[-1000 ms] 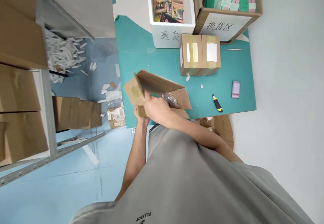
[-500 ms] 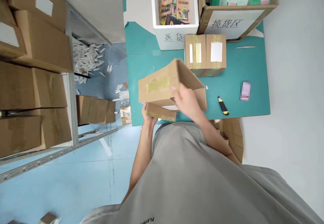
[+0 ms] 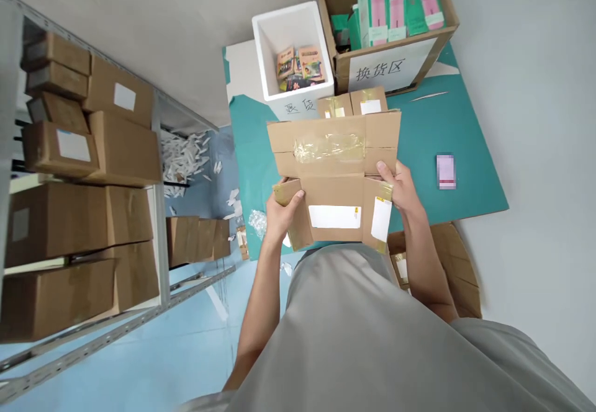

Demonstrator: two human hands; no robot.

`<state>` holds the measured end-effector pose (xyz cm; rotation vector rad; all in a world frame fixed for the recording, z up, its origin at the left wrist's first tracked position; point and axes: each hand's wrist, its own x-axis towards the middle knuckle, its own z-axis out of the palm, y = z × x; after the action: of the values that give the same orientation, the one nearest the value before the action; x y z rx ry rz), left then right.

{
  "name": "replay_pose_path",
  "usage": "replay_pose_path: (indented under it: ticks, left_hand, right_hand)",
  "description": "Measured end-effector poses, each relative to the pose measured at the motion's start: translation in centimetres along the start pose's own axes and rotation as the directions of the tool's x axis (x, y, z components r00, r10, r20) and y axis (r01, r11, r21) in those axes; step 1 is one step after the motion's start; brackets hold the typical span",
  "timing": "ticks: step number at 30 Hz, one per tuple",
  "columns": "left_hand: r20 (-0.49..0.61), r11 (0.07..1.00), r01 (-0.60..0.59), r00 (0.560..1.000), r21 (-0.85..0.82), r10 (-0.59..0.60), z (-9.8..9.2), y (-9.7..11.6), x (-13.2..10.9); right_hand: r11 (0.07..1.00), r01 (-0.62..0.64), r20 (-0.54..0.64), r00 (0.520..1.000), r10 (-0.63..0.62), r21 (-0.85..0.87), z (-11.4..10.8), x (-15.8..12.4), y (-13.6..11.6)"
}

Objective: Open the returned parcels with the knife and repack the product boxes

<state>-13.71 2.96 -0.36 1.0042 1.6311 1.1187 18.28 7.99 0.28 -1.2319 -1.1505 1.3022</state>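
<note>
Now turned and opened out, the carton (image 3: pixel 333 190) shows a white label (image 3: pixel 334 217) between the fingers; left hand (image 3: pixel 279 216) and right hand (image 3: pixel 405 188) pinch opposite sides, holding it spread.

The left hand (image 3: pixel 279 216) and right hand (image 3: pixel 404 190) are curled in a grip, thumbs (image 3: pixel 296 199) uppermost, by the worktop's (image 3: pixel 470 176) near edge. Bare forearms (image 3: pixel 261 288) converge forward.

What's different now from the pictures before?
The cardboard box has turned and been spread open, showing white labels. The right hand moved rightward and grips its right side; the left hand still holds its left. Bubble wrap now shows on the table. The cutter is out of sight. The white foam box stayed put.
</note>
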Motion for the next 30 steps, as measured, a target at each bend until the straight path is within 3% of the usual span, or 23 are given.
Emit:
replay_pose_path:
  ticks: [2,6,8,12,14,16,19,23,25,28,30]
  left_hand:
    - [-0.039,0.994,0.102,0.994,-0.031,-0.103,0.8,-0.3,0.1]
    - [0.107,0.936,0.344,0.936,-0.073,-0.336,1.8,-1.0,-0.1]
    - [0.111,0.922,0.387,0.918,-0.033,-0.381,2.4,-1.5,-0.2]
    - [0.061,0.96,0.261,0.962,0.099,-0.268,4.3,-2.1,-0.6]
    - [0.18,0.979,0.156,0.967,0.129,-0.178,5.3,-2.2,-0.9]
    - [0.369,0.993,0.07,0.924,0.094,-0.1,6.2,-2.4,-1.4]
    - [0.611,0.998,0.065,0.789,0.005,-0.054,7.5,-3.4,-2.6]
    - [0.762,0.993,0.119,0.642,0.012,-0.086,9.7,-6.5,-6.1]
    - [0.818,0.99,0.134,0.563,0.043,-0.112,11.1,-8.3,-8.8]
    - [0.897,0.984,0.136,0.411,0.114,-0.161,13.4,-10.5,-14.1]
    - [0.936,0.976,0.095,0.278,0.195,-0.214,14.7,-11.7,-18.3]
  right_hand:
    - [0.999,0.02,-0.026,0.999,-0.02,-0.031,-1.0,-0.2,0.4]
    - [1.0,0.013,-0.037,0.999,-0.014,-0.029,-3.3,-1.3,0.5]
    - [0.999,0.015,-0.049,0.999,-0.017,-0.03,-4.5,-2.4,0.7]
    - [0.999,0.011,-0.172,0.985,-0.018,-0.046,-6.6,-6.2,1.9]
    - [1.0,0.007,-0.286,0.958,-0.005,0.006,-7.4,-8.9,2.6]
    - [0.999,0.017,-0.425,0.905,0.002,0.041,-7.8,-12.4,3.1]
    - [0.999,0.011,-0.644,0.765,-0.029,-0.032,-7.6,-18.8,3.8]
    - [0.986,-0.047,-0.851,0.513,-0.113,-0.159,-5.6,-29.9,5.7]
    - [0.991,-0.077,-0.909,0.411,-0.068,-0.109,-3.6,-36.3,7.1]
    - [0.995,-0.073,-0.962,0.261,0.082,0.065,0.8,-46.5,9.6]
    - [0.987,-0.062,-0.985,0.078,0.152,0.147,4.5,-53.1,11.4]
